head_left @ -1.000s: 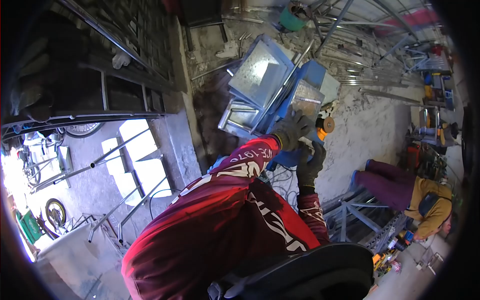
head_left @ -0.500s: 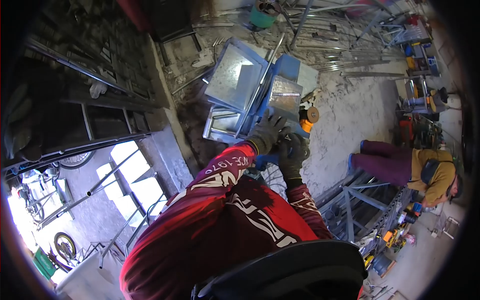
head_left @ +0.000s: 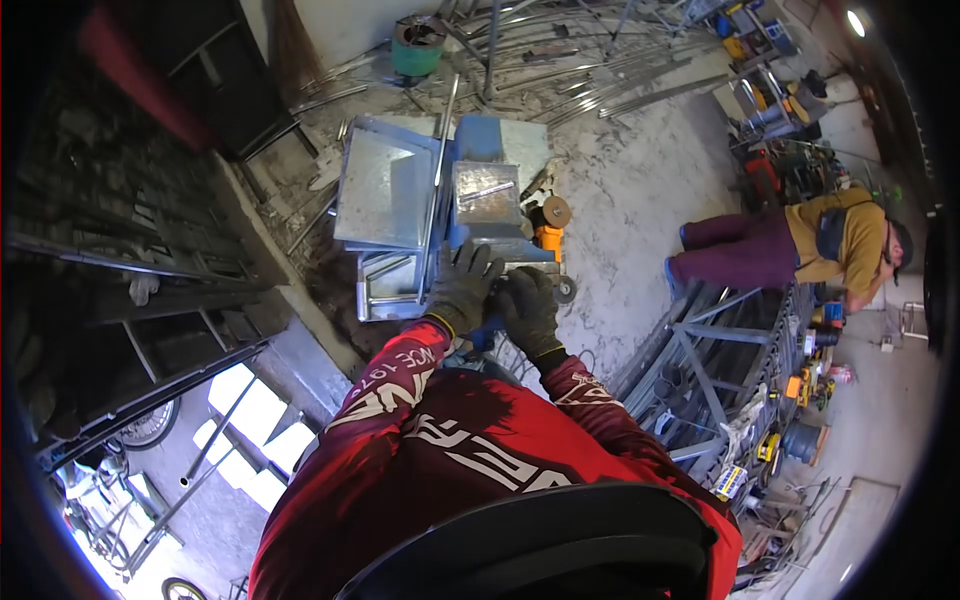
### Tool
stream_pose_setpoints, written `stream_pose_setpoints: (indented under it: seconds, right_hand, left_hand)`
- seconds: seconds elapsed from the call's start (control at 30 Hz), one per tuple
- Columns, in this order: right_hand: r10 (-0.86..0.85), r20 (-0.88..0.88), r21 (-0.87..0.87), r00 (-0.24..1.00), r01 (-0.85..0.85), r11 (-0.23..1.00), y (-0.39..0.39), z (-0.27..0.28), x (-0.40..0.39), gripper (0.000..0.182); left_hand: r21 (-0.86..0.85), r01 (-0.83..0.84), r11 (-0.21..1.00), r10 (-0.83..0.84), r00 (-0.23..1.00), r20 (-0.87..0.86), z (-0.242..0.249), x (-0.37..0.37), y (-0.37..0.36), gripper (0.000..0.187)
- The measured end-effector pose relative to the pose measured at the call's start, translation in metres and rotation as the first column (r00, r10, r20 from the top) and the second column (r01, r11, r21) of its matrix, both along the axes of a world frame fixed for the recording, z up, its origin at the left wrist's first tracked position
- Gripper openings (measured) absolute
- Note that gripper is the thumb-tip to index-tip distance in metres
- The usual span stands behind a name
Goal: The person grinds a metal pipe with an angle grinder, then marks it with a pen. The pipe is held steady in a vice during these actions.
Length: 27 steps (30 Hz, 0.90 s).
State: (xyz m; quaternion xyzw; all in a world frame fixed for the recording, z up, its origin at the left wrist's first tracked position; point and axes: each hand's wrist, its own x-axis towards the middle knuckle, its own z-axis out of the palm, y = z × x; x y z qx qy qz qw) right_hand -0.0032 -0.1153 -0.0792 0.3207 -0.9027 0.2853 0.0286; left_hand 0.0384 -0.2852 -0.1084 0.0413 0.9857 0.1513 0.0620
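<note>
My left hand (head_left: 462,290), in a dark work glove, lies with its fingers stretched out at the near end of the blue work surface, beside a long metal tube (head_left: 441,175). Close to its right, my gloved right hand (head_left: 528,308) has its fingers curled downward; whatever they hold is hidden. Beyond the hands, a small metal plate (head_left: 480,206) carries a short metal piece (head_left: 487,191). An orange angle grinder (head_left: 548,240) with a brown disc stands to the right of the plate. A large sheet-metal panel (head_left: 385,190) lies left of the tube.
A metal frame (head_left: 390,285) sits below the panel. Metal tubes (head_left: 640,95) are strewn over the far floor near a green bucket (head_left: 416,55). To the right, a person (head_left: 790,240) leans beside a rack of steel profiles (head_left: 690,370).
My view has swung, so the work surface and both hands appear further left. My right hand sits slightly further from my left, its fingers still curled. The left fingers remain stretched.
</note>
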Motion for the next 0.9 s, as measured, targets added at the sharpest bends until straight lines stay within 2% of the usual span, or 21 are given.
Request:
stream_pose_setpoints:
  seconds: [0.03, 0.07, 0.17, 0.23, 0.3, 0.33, 0.37, 0.4, 0.43, 0.47, 0.5, 0.53, 0.57, 0.6, 0.67, 0.7, 0.73, 0.77, 0.8, 0.83, 0.9]
  right_hand:
    - [-0.008, 0.001, 0.000, 1.000, 0.008, 1.000, 0.006, -0.006, -0.001, 0.041]
    - [0.021, 0.005, 0.012, 1.000, -0.021, 1.000, 0.010, -0.013, -0.002, 0.041]
    - [0.052, 0.064, 0.031, 0.997, -0.054, 0.998, 0.008, -0.022, 0.001, 0.039]
    - [0.131, -0.005, 0.035, 0.991, -0.131, 0.991, 0.003, -0.022, -0.001, 0.039]
    - [0.078, 0.020, -0.011, 0.997, -0.077, 0.997, -0.008, -0.002, 0.004, 0.037]
    - [0.086, 0.034, -0.091, 0.996, -0.082, 0.992, -0.013, 0.011, 0.004, 0.037]
    - [0.070, 0.042, -0.164, 0.997, -0.062, 0.984, -0.011, 0.020, 0.003, 0.036]
    - [0.024, 0.018, -0.139, 1.000, -0.021, 0.990, -0.005, 0.023, 0.003, 0.036]
    - [-0.037, -0.020, -0.178, 0.999, 0.033, 0.984, 0.006, 0.018, 0.004, 0.036]
    - [-0.084, 0.007, -0.175, 0.996, 0.084, 0.981, 0.022, 0.020, 0.005, 0.035]
    - [-0.137, 0.099, -0.144, 0.986, 0.150, 0.978, 0.042, 0.021, 0.007, 0.035]
    - [-0.215, -0.019, -0.205, 0.976, 0.207, 0.957, 0.063, 0.020, 0.012, 0.035]
    - [-0.326, 0.129, -0.124, 0.937, 0.341, 0.932, 0.090, 0.012, 0.024, 0.033]
    - [-0.403, 0.124, -0.101, 0.907, 0.415, 0.904, 0.118, -0.009, 0.034, 0.035]
    - [-0.591, 0.369, 0.134, 0.717, 0.588, 0.797, 0.178, -0.035, 0.060, 0.038]
    - [-0.672, 0.425, 0.259, 0.606, 0.630, 0.732, 0.211, -0.060, 0.078, 0.040]
    - [-0.757, 0.458, 0.298, 0.465, 0.722, 0.624, 0.240, -0.087, 0.107, 0.037]
    - [-0.817, 0.486, 0.342, 0.310, 0.793, 0.504, 0.267, -0.112, 0.140, 0.036]
    - [-0.837, 0.512, 0.485, 0.194, 0.738, 0.468, 0.287, -0.129, 0.168, 0.036]
    - [-0.846, 0.529, 0.613, 0.070, 0.658, 0.438, 0.309, -0.143, 0.198, 0.037]
    - [-0.876, 0.482, 0.676, 0.002, 0.635, 0.374, 0.332, -0.168, 0.266, 0.036]
  left_hand:
    - [0.026, 0.005, 1.000, -0.006, 0.999, 0.032, 0.002, 0.000, 0.000, 0.076]
    - [0.052, -0.022, 0.998, 0.026, 0.996, -0.080, -0.002, 0.002, 0.001, 0.082]
    - [-0.011, -0.015, 1.000, 0.014, 0.999, -0.037, 0.003, 0.003, 0.000, 0.080]
    - [-0.016, -0.030, 0.999, 0.029, 0.998, -0.062, -0.001, 0.003, -0.004, 0.079]
    - [-0.043, -0.015, 0.999, 0.016, 1.000, 0.017, 0.000, 0.002, 0.002, 0.074]
    - [-0.029, -0.027, 0.999, 0.026, 0.999, -0.023, -0.006, 0.003, 0.001, 0.073]
    - [0.073, -0.054, 0.996, 0.068, 0.978, -0.197, -0.018, 0.007, 0.000, 0.067]
    - [0.126, 0.026, 0.992, 0.006, 0.969, -0.245, -0.020, 0.011, -0.005, 0.056]
    - [0.388, 0.001, 0.922, 0.145, 0.927, -0.346, -0.029, 0.016, -0.008, 0.047]
    - [0.313, 0.014, 0.950, 0.077, 0.958, -0.277, -0.025, 0.021, -0.020, 0.042]
    - [0.620, -0.011, 0.785, 0.210, 0.946, -0.249, -0.018, 0.036, -0.028, 0.033]
    - [0.792, -0.269, 0.548, 0.406, 0.914, 0.030, 0.021, 0.048, -0.023, 0.027]
    - [0.704, -0.115, 0.701, 0.354, 0.913, -0.204, 0.005, 0.056, -0.039, 0.025]
    - [0.677, -0.315, 0.665, 0.417, 0.909, 0.014, 0.000, 0.069, -0.054, 0.020]
    - [0.638, -0.269, 0.722, 0.341, 0.940, 0.012, -0.011, 0.087, -0.074, 0.036]
    - [0.699, -0.544, 0.463, 0.452, 0.824, 0.342, 0.019, 0.088, -0.062, 0.042]
    - [0.720, -0.545, 0.430, 0.469, 0.816, 0.337, 0.009, 0.091, -0.064, 0.041]
    - [0.710, -0.520, 0.475, 0.415, 0.844, 0.340, 0.006, 0.091, -0.067, 0.041]
    - [0.701, -0.491, 0.517, 0.359, 0.868, 0.343, 0.002, 0.091, -0.070, 0.041]
    - [0.695, -0.522, 0.495, 0.282, 0.853, 0.440, -0.012, 0.081, -0.077, 0.040]
    - [0.630, -0.506, 0.589, 0.226, 0.852, 0.472, -0.013, 0.063, -0.056, 0.039]
